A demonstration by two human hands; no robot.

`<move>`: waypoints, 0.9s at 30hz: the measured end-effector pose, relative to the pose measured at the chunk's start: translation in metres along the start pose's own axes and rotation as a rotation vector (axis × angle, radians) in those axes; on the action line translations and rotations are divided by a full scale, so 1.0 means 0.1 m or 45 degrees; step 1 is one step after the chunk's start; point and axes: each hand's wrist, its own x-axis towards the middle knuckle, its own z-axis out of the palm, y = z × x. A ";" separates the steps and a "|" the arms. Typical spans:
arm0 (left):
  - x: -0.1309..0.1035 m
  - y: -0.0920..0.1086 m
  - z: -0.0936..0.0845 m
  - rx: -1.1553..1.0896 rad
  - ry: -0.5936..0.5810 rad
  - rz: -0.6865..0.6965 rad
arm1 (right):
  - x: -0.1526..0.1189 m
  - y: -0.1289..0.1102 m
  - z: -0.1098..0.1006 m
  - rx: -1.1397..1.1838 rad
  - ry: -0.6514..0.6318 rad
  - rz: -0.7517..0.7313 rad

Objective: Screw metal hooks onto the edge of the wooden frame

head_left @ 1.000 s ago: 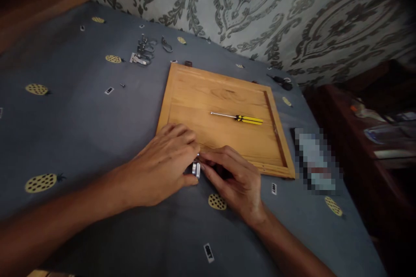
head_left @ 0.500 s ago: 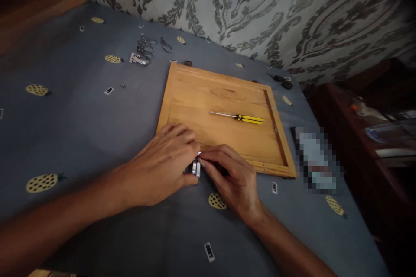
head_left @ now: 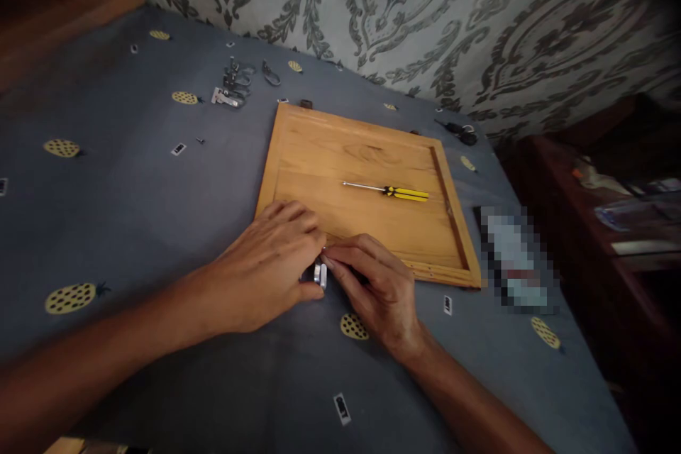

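Note:
My left hand (head_left: 271, 262) is closed round a small shiny metal fitting (head_left: 320, 274) at the near edge of a framed wooden panel (head_left: 367, 227), its fingers lying on the panel's rim. Only part of the fitting shows between thumb and fingers. My right hand (head_left: 380, 287) meets it from the right, thumb and forefinger pinched together at the fitting's upper end. Whatever lies between those fingertips is too small and covered to name. On the panel rests a screwdriver (head_left: 407, 194) with a yellow and black handle, its shaft pointing left.
Several metal fittings (head_left: 234, 85) lie in a group at the back of the cloth-covered table (head_left: 128, 220). A small screw (head_left: 199, 140) lies left of the panel. Keys (head_left: 460, 131) sit at the back right, a blurred-out object (head_left: 516, 262) right of the panel. A patterned wall stands behind.
The view has shifted slightly. My right fingertips have moved a little closer to my left hand at the fitting; both hands otherwise keep their places.

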 end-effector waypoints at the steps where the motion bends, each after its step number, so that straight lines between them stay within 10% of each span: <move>1: 0.00 0.00 0.00 -0.002 -0.005 -0.005 | 0.00 0.00 0.00 0.004 -0.007 -0.009; 27: 0.00 0.00 0.01 0.015 -0.010 -0.002 | -0.03 0.05 -0.04 0.047 -0.051 -0.038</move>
